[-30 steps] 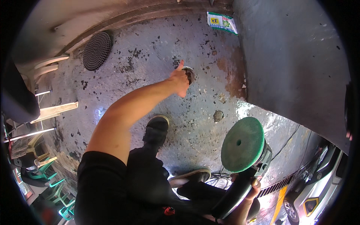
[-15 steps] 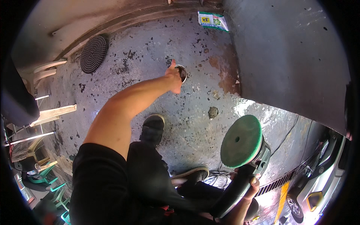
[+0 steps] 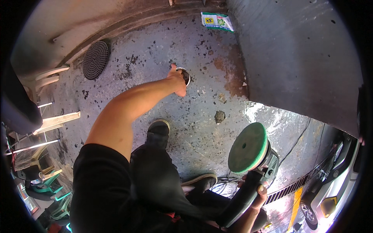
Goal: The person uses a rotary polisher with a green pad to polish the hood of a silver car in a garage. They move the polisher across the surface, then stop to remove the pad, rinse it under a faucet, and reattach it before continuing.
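My left arm stretches far forward, and my left hand (image 3: 177,81) is closed at the edge of a small round container (image 3: 186,72) with a pale rim and a dark brown inside. Its thumb sticks out on the far side, while most of the fingers are hidden behind the hand or at the rim. My right hand (image 3: 259,198) wraps round the dark body of a power polisher (image 3: 244,196) at the lower right. The polisher's round green foam pad (image 3: 245,149) faces up and to the left. No motion blur shows on the pad.
A grey metal panel (image 3: 291,58) stands at the right. On the worn floor lie a perforated black disc (image 3: 95,60), a green-and-white packet (image 3: 217,22) and a stone-like lump (image 3: 220,117). Cables (image 3: 225,181) run by my foot. Wooden pieces (image 3: 58,121) jut in at left; a car (image 3: 330,194) stands lower right.
The view has shifted slightly. My left hand and the container sit a little further left in the picture. The polisher is slightly lower, still in my right hand.
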Tool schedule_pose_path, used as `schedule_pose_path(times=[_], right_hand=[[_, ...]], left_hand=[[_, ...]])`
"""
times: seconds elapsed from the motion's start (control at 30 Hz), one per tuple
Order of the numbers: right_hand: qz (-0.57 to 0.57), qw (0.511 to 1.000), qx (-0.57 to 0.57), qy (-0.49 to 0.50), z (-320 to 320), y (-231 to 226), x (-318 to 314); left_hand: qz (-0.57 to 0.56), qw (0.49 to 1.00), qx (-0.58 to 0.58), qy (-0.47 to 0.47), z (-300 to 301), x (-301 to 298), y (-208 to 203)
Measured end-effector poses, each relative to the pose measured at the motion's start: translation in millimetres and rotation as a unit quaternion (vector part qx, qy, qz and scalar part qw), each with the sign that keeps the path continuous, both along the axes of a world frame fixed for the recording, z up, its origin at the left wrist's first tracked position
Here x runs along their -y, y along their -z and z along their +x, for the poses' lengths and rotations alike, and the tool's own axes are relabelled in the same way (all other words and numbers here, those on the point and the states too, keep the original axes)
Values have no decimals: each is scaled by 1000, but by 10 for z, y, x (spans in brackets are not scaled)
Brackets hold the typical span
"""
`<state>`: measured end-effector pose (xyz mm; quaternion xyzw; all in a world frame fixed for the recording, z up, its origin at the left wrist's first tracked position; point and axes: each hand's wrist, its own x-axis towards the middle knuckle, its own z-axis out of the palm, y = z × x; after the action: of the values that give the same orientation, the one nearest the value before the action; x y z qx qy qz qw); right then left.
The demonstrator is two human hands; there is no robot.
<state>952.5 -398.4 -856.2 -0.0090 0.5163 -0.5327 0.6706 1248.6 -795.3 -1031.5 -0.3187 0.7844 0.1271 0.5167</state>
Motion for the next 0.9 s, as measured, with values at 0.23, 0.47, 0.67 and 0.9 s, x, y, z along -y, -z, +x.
schedule_pose_path(times=[0.23,0.47,0.67,0.9], right_hand=[[-6,1000,-14,18,-36,26,38],[4,999,-32,19,-4,152,98],[19,999,-44,23,9,222,77],[41,996,-66,53,112,254,35]], left_hand=[[-14,998,-40,39,217,-18,302],[-41,995,-68,64,250,-53,307],[-41,993,-83,76,267,-95,220],[-31,994,-79,68,253,-17,245]])
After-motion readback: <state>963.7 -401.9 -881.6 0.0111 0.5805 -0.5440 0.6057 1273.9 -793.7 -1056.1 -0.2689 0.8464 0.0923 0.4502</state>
